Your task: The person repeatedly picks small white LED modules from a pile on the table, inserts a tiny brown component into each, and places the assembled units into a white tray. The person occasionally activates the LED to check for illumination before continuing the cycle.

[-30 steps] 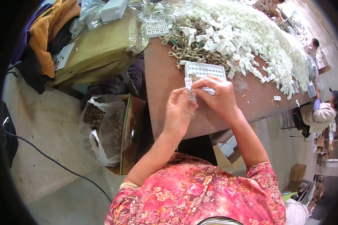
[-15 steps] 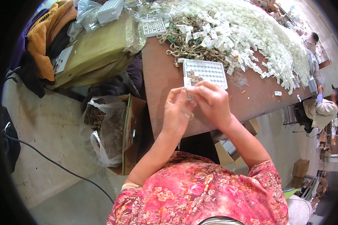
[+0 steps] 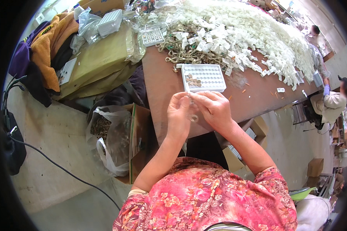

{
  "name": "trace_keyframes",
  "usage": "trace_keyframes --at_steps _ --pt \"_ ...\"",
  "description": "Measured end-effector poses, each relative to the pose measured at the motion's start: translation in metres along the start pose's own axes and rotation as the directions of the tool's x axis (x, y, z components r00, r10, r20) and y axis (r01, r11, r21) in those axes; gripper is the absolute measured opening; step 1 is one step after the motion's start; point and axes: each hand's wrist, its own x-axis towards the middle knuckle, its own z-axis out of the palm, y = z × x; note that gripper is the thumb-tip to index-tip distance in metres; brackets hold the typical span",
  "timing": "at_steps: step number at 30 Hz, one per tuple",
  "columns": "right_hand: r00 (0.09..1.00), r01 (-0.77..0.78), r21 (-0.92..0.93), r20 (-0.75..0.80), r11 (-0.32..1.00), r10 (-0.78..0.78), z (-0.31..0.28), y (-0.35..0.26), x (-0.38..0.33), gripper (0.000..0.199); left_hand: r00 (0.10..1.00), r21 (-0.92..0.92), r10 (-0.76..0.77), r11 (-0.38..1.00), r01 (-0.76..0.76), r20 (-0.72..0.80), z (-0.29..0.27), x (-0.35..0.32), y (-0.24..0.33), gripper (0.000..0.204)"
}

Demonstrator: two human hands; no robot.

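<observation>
Close together over the table's near edge, my left hand (image 3: pixel 178 110) and my right hand (image 3: pixel 212 106) meet at the fingertips, each in a pinch. Between them is a small beige corded loop (image 3: pixel 194 118), its round end dangling below the fingers. The fingers hide most of it. Just beyond my hands lies a white tray (image 3: pixel 214 70) with rows of small hollows. Several round brownish discs (image 3: pixel 192 80) sit at its left side.
A large heap of white tags (image 3: pixel 254 42) covers the far table, beside tangled beige corded loops (image 3: pixel 196 55). At left stand a bag-lined carton (image 3: pixel 133 142) and a large yellowish package (image 3: pixel 100 54). Another person (image 3: pixel 333 102) sits at far right.
The white tag that showed above my fingertips is no longer visible there. My hands stay pinched together, and the loop hangs more freely below. The whole view has shifted slightly.
</observation>
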Motion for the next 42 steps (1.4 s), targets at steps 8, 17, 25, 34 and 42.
trace_keyframes --at_steps 8,17,25,34,42 --pt "0.996 0.025 -0.131 0.089 0.991 -0.013 -0.010 -0.009 -0.005 0.035 0.999 0.074 0.034 0.997 -0.034 -0.004 0.002 0.004 -0.004 0.019" --pt "0.545 -0.802 0.587 0.647 0.108 0.533 -0.023 0.015 0.014 0.029 0.959 -0.071 -0.154 0.982 0.175 0.238 -0.002 -0.002 0.003 0.018" --pt "0.969 -0.241 0.209 0.000 0.948 0.247 -0.014 -0.005 0.004 0.014 0.926 -0.163 -0.286 0.929 0.331 0.247 -0.003 -0.003 0.002 0.020" --pt "0.982 -0.180 0.343 0.115 0.922 0.149 -0.032 0.009 0.010 0.019 0.871 -0.057 -0.380 0.908 0.416 0.311 -0.005 -0.002 0.014 0.022" --pt "0.997 -0.063 0.288 0.068 0.956 0.046 -0.036 0.005 0.005 0.023 0.812 -0.200 -0.476 0.807 0.556 0.337 -0.004 -0.008 0.013 0.020"
